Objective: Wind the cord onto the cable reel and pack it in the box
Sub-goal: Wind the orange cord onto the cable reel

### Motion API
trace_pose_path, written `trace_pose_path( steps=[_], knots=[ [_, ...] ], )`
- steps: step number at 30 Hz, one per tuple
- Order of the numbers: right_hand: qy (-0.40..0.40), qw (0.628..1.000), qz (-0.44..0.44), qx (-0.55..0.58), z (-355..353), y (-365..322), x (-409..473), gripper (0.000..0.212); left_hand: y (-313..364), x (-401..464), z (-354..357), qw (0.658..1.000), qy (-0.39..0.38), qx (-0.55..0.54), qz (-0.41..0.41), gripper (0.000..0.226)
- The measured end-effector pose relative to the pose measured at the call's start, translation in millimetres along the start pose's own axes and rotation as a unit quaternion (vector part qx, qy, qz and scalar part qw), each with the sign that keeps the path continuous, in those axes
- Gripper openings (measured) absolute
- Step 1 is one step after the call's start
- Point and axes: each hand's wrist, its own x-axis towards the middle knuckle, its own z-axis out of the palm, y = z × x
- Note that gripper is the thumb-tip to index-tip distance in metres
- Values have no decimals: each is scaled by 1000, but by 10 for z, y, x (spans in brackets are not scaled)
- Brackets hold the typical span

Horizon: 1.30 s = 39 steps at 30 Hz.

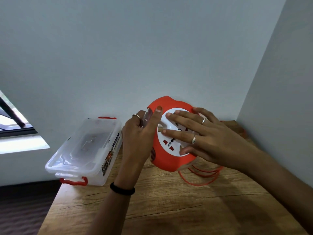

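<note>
An orange cable reel with a white socket face stands tilted on the wooden table, near the back wall. My left hand grips its left edge, thumb up on the orange rim and fingers curled behind. My right hand lies flat on the white socket disc with straight, spread fingers. Loops of orange cord lie loose on the table under and to the right of the reel. A clear plastic box with red latches sits at the table's left edge, its lid on.
The table stands in a corner, with walls close behind and to the right. A window and sill are at the far left. The box overhangs the table's left edge slightly. Dark floor lies below on the left.
</note>
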Motion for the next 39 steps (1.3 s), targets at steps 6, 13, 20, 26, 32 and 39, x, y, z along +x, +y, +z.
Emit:
trace_pose_path(
  steps=[6,13,20,26,32,39],
  knots=[
    [-2,997,16,-78,16,-71,40,61,-37,24,-10,1000,-14,19,16,72],
    [-21,997,48,-55,44,-192,25,55,-46,13,12,1000,-4,19,11,45],
    [12,993,77,-93,136,-267,5,52,-33,-22,37,999,10,43,28,38],
    [17,981,191,-38,250,-417,93,57,-18,-58,101,997,59,33,35,31],
    [69,943,318,64,309,-659,285,41,-69,-61,112,996,85,-3,14,22],
    [37,810,509,291,245,-558,483,37,-187,-146,203,992,120,-28,-2,36]
  ],
)
